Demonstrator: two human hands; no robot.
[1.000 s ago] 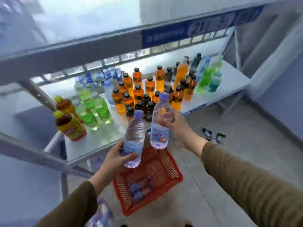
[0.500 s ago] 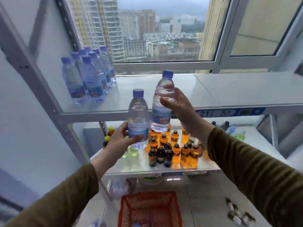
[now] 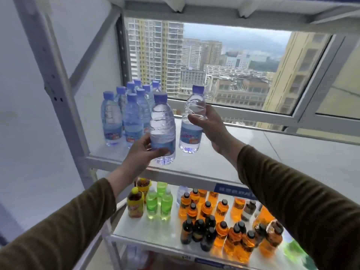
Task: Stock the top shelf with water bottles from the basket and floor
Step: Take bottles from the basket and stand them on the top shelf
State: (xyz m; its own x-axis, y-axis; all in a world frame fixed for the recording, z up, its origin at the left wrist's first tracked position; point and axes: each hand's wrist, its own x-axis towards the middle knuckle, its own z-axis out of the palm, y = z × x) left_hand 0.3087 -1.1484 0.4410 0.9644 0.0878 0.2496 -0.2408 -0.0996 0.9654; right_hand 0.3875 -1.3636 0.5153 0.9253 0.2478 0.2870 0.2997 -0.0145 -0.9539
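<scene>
Over the front of the top shelf (image 3: 253, 152), two clear water bottles with blue caps and blue labels stand upright, caps up, long axes vertical. One bottle (image 3: 162, 129) is gripped low on its body by the left hand (image 3: 143, 151), its base just above the shelf edge; the other bottle (image 3: 191, 121) is held by the right hand (image 3: 209, 125), fingers curled round its upper half, base at the shelf surface. Just left of them stands a cluster of matching bottles (image 3: 126, 114).

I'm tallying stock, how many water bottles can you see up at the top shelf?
10: eight clear plastic blue-capped water bottles clustered on the white top shelf at left, one in the left hand, one in the right hand. Others may be hidden behind.
</scene>
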